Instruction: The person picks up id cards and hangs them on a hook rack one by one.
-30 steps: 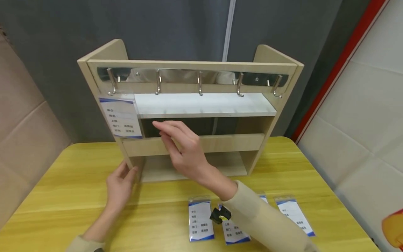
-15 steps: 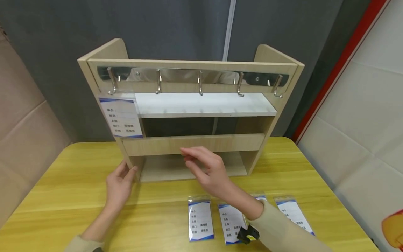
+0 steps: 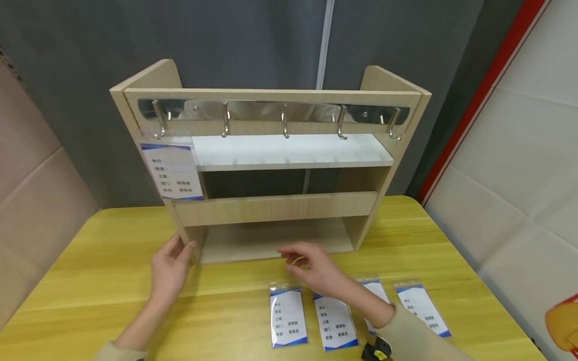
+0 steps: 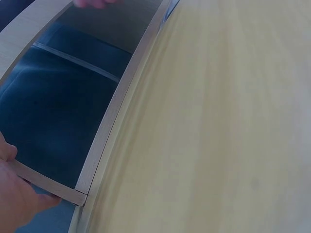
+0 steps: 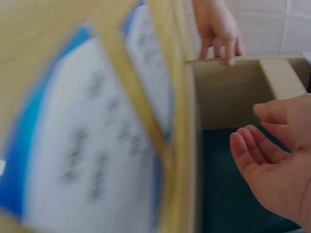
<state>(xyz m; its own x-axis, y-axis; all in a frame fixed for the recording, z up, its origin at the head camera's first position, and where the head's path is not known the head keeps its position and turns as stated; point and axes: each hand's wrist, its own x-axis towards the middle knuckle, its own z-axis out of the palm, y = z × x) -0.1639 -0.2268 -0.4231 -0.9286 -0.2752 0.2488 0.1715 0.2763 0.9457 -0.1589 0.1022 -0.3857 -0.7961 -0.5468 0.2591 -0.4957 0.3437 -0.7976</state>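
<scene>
A light wooden shelf rack point(image 3: 280, 208) stands on the table, with a row of metal hooks point(image 3: 285, 120) along its top board. From the leftmost hook hangs a clear-sleeved name badge point(image 3: 173, 173). My left hand point(image 3: 168, 273) grips the lower front edge of the rack's left side panel; in the left wrist view, thumb and fingers lie on either side of the panel point(image 4: 46, 184). Nothing is held by my right hand point(image 3: 316, 268), its fingers loosely bent, above the table just before the rack. Below it lies a badge point(image 3: 336, 328), partly overlapped by the hand and wrist.
Several more badges lie in a row on the yellow wood-grain table point(image 3: 90, 301), among them a left badge point(image 3: 289, 321) and a far right badge point(image 3: 424, 311). A grey curtain point(image 3: 253, 40) hangs behind; a pale wall point(image 3: 519, 150) runs along the right.
My right hand has moved down and to the right, from in front of the rack's middle opening to above the badges. The left hand keeps its grip; the hung badge stays put.
</scene>
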